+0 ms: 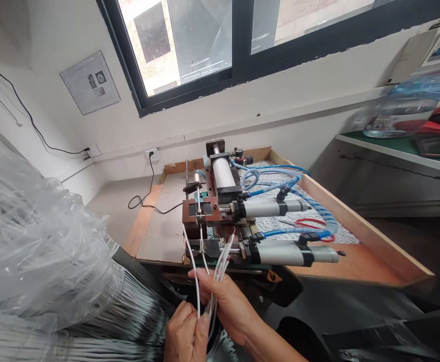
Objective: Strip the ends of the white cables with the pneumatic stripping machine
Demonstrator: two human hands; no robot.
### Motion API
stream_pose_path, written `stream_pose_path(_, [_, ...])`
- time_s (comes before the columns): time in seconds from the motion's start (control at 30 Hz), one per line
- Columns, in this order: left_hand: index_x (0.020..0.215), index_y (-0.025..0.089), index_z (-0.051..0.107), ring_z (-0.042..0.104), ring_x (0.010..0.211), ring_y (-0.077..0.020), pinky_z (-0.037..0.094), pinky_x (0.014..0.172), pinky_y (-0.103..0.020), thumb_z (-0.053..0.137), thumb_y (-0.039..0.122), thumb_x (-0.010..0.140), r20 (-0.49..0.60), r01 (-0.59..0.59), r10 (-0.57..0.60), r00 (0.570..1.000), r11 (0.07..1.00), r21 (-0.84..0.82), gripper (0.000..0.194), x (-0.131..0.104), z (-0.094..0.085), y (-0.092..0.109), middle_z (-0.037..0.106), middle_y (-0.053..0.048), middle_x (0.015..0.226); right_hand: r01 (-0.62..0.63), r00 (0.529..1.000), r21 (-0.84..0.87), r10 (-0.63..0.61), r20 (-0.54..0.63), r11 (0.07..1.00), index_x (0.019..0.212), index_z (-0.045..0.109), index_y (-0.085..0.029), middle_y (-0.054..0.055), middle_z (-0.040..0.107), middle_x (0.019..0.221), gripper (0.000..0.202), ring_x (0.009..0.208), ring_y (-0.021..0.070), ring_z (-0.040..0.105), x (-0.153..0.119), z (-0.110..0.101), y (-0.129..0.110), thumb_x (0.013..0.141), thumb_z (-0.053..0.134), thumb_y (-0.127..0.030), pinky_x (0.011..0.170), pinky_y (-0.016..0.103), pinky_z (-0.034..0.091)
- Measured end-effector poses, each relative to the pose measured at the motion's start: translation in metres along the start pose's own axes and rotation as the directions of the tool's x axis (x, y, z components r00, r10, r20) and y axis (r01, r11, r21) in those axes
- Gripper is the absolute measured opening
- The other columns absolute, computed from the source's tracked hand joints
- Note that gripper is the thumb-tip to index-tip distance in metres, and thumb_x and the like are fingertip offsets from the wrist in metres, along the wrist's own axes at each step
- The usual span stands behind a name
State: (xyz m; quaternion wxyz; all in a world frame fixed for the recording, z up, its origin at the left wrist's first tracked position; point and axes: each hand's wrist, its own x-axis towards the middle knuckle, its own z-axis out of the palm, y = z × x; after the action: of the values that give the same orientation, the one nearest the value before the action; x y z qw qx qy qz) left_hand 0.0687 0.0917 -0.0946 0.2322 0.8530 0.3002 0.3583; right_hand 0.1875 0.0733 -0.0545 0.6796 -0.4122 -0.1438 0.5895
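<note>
My left hand (187,332), at the bottom centre, is closed with thumb and finger pinching a white cable (194,271) whose end points up at the machine. Just right of it my right hand (229,301) is closed around several white cables (223,259), some with red tips. One more white cable (204,246) rises from the right hand to the machine's front block. The pneumatic machine (201,210) stands right ahead, with silver cylinders (268,207) lying sideways and one more behind. The lower ends of the cables are partly hidden by my hands.
A wooden-edged tray table (370,231) bears the machine and blue air hoses (329,218). Large bundles of grey cables (125,306) under clear plastic (54,241) fill the left side. A green shelf (404,146) with a plastic jug (399,113) is at the right.
</note>
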Motion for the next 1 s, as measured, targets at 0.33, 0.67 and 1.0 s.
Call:
stream_pose_path(0.33, [0.053, 0.018, 0.055, 0.049, 0.052, -0.0146, 0.037, 0.048, -0.026, 0.026, 0.035, 0.081, 0.196, -0.008, -0.001, 0.981, 0.999, 0.044, 0.044, -0.001, 0.007, -0.003, 0.052, -0.005, 0.052, 0.174, 0.972, -0.077, -0.184, -0.147, 0.982, 0.055, 0.059, -0.012, -0.001, 0.048, 0.049, 0.025, 0.045, 0.0071, 0.032, -0.005, -0.006, 0.012, 0.063, 0.064, -0.035, 0.044, 0.022, 0.024])
stream_pose_path(0.67, [0.045, 0.018, 0.052, 0.045, 0.046, -0.0119, 0.03, 0.044, -0.025, 0.029, 0.044, 0.079, 0.26, 0.078, -0.068, 0.963, 0.996, -0.031, 0.049, -0.002, 0.005, -0.002, 0.045, -0.002, 0.048, 0.072, 0.985, 0.011, -0.07, -0.159, 0.997, 0.059, 0.06, -0.01, -0.003, 0.047, 0.046, 0.024, 0.04, 0.0048, 0.03, 0.005, -0.002, 0.005, 0.057, 0.068, -0.034, 0.041, 0.02, 0.02])
stream_pose_path(1.0, [0.053, 0.015, 0.058, 0.045, 0.05, -0.0124, 0.033, 0.05, -0.025, 0.037, 0.044, 0.076, 0.251, 0.441, -0.378, 0.891, 0.852, -0.282, 0.043, -0.001, -0.01, -0.003, 0.046, 0.0, 0.05, 0.101, 0.995, -0.151, -0.102, 0.0, 0.983, 0.063, 0.063, -0.013, -0.001, 0.051, 0.052, 0.022, 0.048, 0.0081, 0.037, -0.012, -0.024, 0.009, 0.064, 0.064, -0.034, 0.05, 0.022, 0.027])
